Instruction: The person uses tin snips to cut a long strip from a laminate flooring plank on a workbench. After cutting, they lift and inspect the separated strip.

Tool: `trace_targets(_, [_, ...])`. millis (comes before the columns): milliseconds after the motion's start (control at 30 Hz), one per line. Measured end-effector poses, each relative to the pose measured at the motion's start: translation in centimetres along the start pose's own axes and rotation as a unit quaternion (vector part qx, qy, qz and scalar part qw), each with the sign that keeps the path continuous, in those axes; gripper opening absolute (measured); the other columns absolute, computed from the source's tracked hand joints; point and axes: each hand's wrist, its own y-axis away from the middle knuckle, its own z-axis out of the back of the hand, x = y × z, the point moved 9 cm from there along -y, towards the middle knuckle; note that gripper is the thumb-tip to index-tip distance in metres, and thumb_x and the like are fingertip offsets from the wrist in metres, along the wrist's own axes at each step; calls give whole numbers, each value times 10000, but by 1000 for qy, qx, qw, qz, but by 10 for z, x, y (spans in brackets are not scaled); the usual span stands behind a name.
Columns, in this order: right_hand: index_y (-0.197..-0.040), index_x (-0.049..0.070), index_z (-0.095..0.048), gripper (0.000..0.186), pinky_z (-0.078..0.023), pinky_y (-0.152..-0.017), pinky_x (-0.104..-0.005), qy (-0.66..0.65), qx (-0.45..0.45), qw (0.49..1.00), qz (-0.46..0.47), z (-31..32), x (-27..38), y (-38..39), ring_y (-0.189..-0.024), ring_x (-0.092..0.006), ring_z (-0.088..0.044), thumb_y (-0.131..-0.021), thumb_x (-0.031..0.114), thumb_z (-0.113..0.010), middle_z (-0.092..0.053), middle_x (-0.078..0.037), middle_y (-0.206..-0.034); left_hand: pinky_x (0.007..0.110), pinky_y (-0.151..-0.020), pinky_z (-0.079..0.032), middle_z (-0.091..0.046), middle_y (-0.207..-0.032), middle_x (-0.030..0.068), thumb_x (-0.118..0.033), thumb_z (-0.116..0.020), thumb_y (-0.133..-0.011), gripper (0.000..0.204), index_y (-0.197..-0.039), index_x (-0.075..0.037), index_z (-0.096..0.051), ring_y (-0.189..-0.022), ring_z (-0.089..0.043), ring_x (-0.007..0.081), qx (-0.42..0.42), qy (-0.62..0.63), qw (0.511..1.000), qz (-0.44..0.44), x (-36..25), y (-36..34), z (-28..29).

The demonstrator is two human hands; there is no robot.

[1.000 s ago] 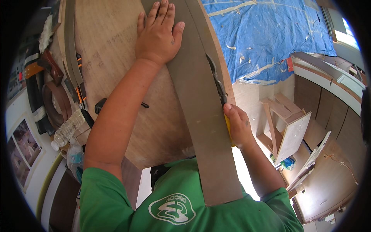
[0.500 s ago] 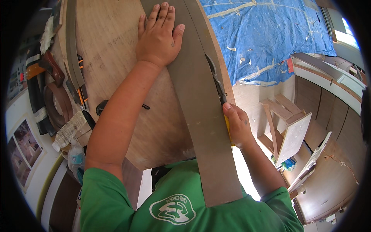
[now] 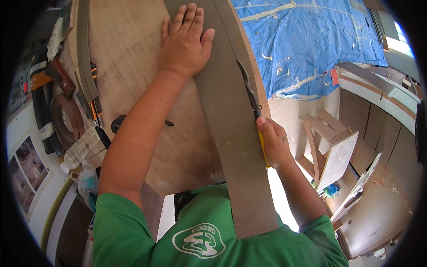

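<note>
A long grey-brown strip of sheet material (image 3: pixel 229 133) runs across the wooden panel and over its near edge to my green shirt. My left hand (image 3: pixel 184 42) lies flat on the strip and its left edge, fingers stretched out and pointing away from me. My right hand (image 3: pixel 273 140) is closed round the yellow handle of a pair of metal snips (image 3: pixel 252 95) at the strip's right side. The dark blades sit along the strip near its right edge, and a thin dark line runs on from their tips toward the far end. The lower handle is partly hidden by the strip and my hand.
Under the strip is the broad wooden panel (image 3: pixel 129 49). On the left are another narrow strip (image 3: pixel 82 49), a roll of brown edging (image 3: pixel 62 120), a plastic bottle (image 3: pixel 82 150) and an orange-black cutter (image 3: pixel 94 107). A blue tarp (image 3: pixel 307 40) and a wooden frame (image 3: pixel 331 149) are on the right.
</note>
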Motion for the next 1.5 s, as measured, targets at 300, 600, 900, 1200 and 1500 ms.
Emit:
trace_targets(300, [-1157,-82,-681,575,-498,-871,-309,-42,4,999,-6,-3,5,-3,-952,-180,-636,-1069,463,-521,-699,-129,-1019,472,-1291,-161,-423,-1651,74,-460,-405,-1090,607,-1582,-106,-443,-1557,-326,247,1,0,1000,2,0,1,0])
trace_targets(600, [-1063,-71,-695,560,-493,-834,-309,-8,-5,1000,15,0,3,-7,-909,-169,-615,-1067,460,-517,-688,-113,-963,479,-1290,-156,-423,-1652,74,-458,-404,-1091,607,-1581,-103,-444,-1557,-326,248,1,6,1000,1,0,0,1])
trace_targets(900, [-1074,-67,-696,573,-494,-830,-302,-43,3,999,0,-5,13,-8,-908,-160,-620,-1067,476,-516,-692,-110,-954,476,-1289,-163,-435,-1645,73,-453,-409,-1092,599,-1576,-104,-453,-1553,-334,246,0,1,1000,2,0,1,0])
trace_targets(1200, [-1082,-74,-698,573,-493,-839,-294,-10,-4,1000,19,-1,10,-10,-919,-153,-623,-1073,467,-510,-701,-112,-968,474,-1289,-165,-441,-1640,73,-448,-417,-1090,594,-1573,-105,-459,-1552,-336,246,-4,1,1000,1,-1,0,1])
trace_targets(1500, [-1087,-75,-699,557,-491,-837,-296,-56,-11,998,1,-8,25,-9,-913,-154,-621,-1074,448,-507,-699,-104,-974,478,-1288,-167,-433,-1645,70,-454,-406,-1092,596,-1573,-106,-458,-1554,-331,243,2,5,1000,6,-1,0,1])
